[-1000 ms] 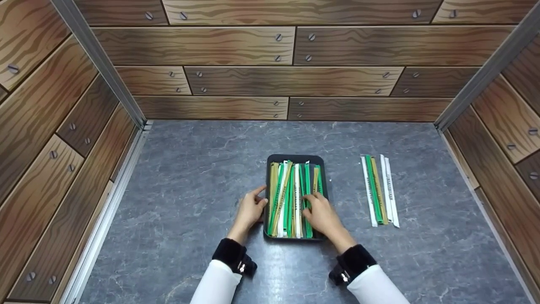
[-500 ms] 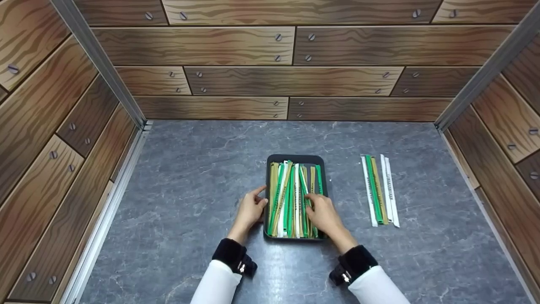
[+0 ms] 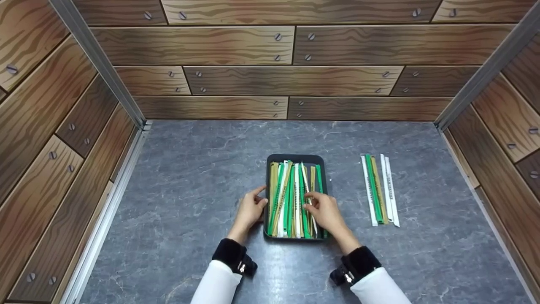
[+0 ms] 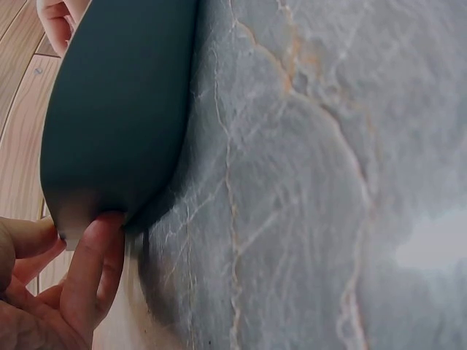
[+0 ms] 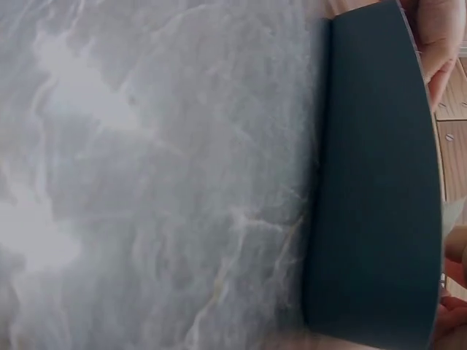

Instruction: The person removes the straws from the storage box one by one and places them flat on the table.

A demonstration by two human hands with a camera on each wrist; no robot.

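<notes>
A black tray (image 3: 295, 158) holds several slim wrapped straws in green, white and gold, lying lengthwise. At its left wall, my left hand (image 3: 249, 209) pinches the rim between thumb and fingers; in the left wrist view those fingers (image 4: 91, 266) press the tray's outer wall (image 4: 120, 109) at one corner. My right hand (image 3: 325, 210) reaches over the right side and pinches a white wrapped straw (image 3: 306, 179), which slants among the others. From the right wrist view, the tray wall (image 5: 379, 175) hides most of that hand (image 5: 454, 321) and the tray's contents.
Right of the tray, several more wrapped straws (image 3: 376, 190) lie side by side on the grey marbled tabletop (image 3: 202, 169). Wood-patterned panels (image 3: 236, 80) close in the back and both sides, with metal rails (image 3: 99, 67) at the corners.
Under the right hand, straws have shifted: a green one has moved toward the tray's right wall, and a white one now slants beneath the fingers. The left hand has stayed in place.
</notes>
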